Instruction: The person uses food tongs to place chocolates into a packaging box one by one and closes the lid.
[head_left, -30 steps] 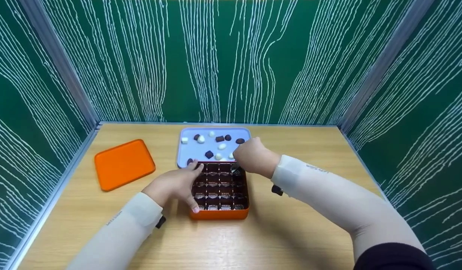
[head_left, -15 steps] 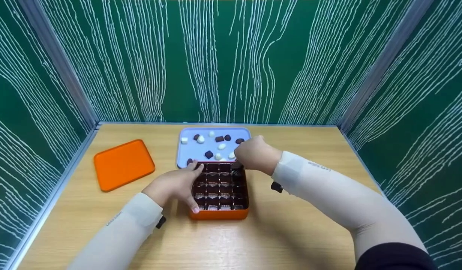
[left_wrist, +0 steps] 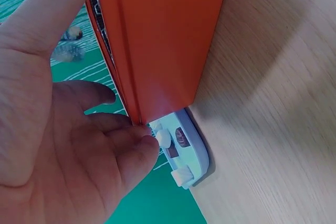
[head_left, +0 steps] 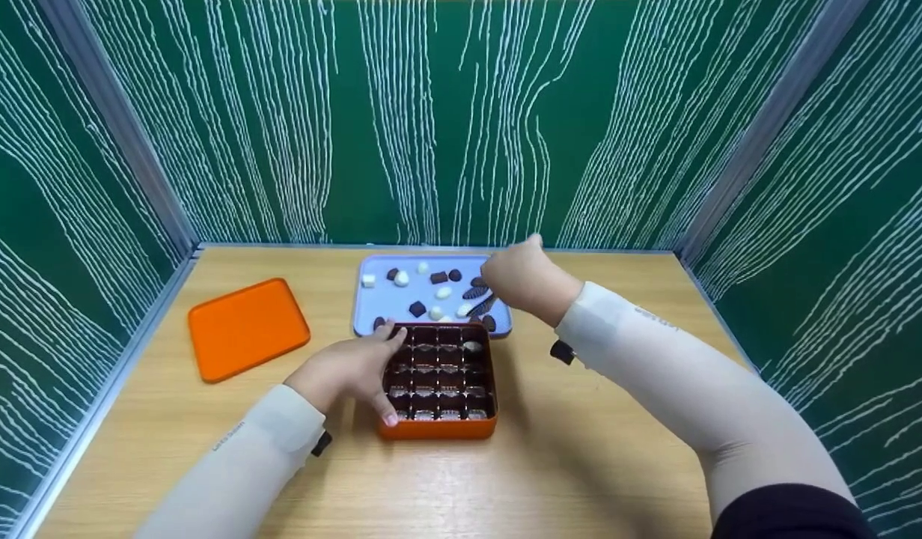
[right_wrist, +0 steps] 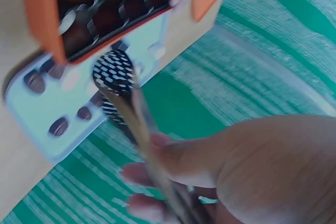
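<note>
My left hand [head_left: 352, 368] holds the orange box [head_left: 438, 429] at its left side, with the thumb at the near corner and fingertips at the far rim. A dark brown insert [head_left: 436, 380] divides the box into compartments, and a pale chocolate [head_left: 472, 346] lies in the far right one. My right hand [head_left: 532, 277] grips a pair of tongs [right_wrist: 134, 116] with dark, patterned oval ends. These ends are slightly apart over the right side of the pale blue tray [head_left: 386, 303], and I see nothing between them. Blur softens the right wrist view.
On the tray lie several white and dark brown chocolates, including a dark diamond-shaped one [head_left: 417, 308]. An orange lid [head_left: 249, 329] lies on the wooden table [head_left: 581, 449] to the left. Green walls with white lines [head_left: 446, 120] surround the table.
My right hand has lifted the tongs from the far right compartment and moved them away, over the tray. The pale chocolate in that compartment is now visible. My left hand stays on the box.
</note>
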The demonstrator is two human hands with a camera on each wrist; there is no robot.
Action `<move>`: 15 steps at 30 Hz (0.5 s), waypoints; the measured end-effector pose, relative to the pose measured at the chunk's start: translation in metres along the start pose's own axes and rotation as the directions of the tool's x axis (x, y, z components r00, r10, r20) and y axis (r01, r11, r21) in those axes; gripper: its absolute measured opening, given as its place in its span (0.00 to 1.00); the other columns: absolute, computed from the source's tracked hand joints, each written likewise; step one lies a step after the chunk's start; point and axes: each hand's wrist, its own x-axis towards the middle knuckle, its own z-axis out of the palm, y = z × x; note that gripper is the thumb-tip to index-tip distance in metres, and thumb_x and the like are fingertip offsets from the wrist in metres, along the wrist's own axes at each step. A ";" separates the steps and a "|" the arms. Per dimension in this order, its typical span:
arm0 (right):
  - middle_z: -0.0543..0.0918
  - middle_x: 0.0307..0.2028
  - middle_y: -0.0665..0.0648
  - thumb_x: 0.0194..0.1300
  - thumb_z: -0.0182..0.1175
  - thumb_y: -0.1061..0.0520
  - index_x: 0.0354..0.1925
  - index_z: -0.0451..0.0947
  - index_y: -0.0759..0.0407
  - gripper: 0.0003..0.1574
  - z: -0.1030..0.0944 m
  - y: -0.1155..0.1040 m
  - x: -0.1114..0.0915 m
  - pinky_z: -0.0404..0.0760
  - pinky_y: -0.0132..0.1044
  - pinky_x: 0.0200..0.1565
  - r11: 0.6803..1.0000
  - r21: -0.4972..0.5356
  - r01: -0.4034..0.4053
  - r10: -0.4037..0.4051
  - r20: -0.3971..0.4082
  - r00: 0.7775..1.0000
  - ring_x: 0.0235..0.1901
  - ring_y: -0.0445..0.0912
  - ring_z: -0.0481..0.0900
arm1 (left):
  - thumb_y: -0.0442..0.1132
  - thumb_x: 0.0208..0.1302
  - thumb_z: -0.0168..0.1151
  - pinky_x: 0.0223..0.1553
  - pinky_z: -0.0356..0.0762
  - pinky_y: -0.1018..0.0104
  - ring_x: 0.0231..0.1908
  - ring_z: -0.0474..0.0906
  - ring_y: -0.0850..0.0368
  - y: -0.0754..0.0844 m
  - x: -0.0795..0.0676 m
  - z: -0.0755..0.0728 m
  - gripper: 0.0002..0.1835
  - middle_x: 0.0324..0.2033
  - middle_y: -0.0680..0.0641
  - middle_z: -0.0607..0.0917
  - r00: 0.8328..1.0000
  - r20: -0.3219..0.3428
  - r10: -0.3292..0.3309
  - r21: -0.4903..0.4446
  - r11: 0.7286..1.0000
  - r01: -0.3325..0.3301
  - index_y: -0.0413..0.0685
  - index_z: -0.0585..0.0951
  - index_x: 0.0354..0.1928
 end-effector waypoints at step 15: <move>0.95 0.59 0.54 0.80 0.70 0.57 0.61 0.93 0.50 0.16 0.043 -0.001 0.056 0.79 0.74 0.76 0.990 -0.138 -0.002 -0.012 -0.101 0.995 0.61 0.57 0.88 | 0.61 0.39 0.95 0.88 0.64 0.38 0.90 0.52 0.33 0.000 0.002 0.002 0.85 0.94 0.38 0.40 1.000 -0.009 -0.004 -0.002 1.000 0.004 0.52 0.49 0.94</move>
